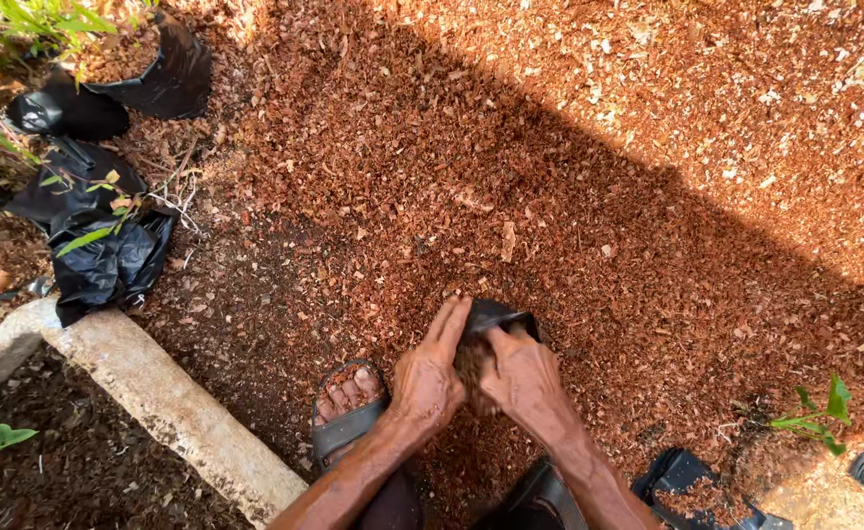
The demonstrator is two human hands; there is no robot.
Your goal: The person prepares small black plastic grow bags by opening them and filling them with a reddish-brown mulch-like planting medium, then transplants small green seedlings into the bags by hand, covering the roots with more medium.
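Note:
A small black plastic grow bag stands on a wide heap of reddish-brown husk chips. My left hand presses against the bag's left side, fingers pointing up along its rim. My right hand grips the bag's near edge, thumb over the opening. Brown husk fills the gap between both hands. The bag's lower part is hidden behind my hands.
Several black bags, some filled, lie at the upper left among green leaves. A pale concrete kerb runs diagonally at the lower left. My sandalled foot rests beside it. Another filled bag and a seedling sit at the lower right.

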